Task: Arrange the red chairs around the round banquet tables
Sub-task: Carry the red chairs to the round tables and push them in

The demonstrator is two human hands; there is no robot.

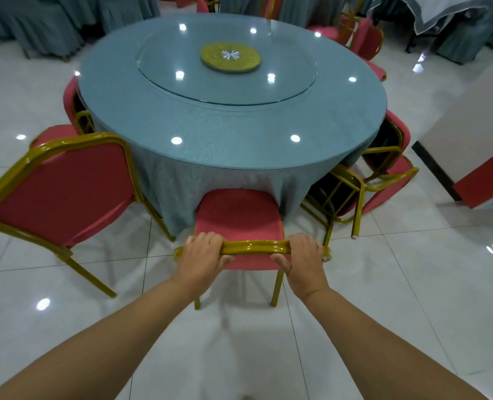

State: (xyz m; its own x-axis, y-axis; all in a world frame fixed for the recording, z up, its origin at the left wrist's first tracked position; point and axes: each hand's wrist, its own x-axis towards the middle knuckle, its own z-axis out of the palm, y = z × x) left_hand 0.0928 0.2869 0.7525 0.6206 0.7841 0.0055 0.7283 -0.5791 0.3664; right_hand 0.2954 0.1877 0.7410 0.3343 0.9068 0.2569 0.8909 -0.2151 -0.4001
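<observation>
A red chair with a gold metal frame stands in front of me, its seat partly tucked under the blue cloth of the round banquet table. My left hand grips the left end of the chair's gold top rail. My right hand grips the right end of the same rail. Another red chair stands to the left, turned at an angle to the table. Two more red chairs sit close together at the table's right side.
A glass turntable with a yellow-green disc lies on the table. Further red chairs ring the far side. A white and red pillar stands at right. Other cloth-draped tables fill the background on glossy white tiles.
</observation>
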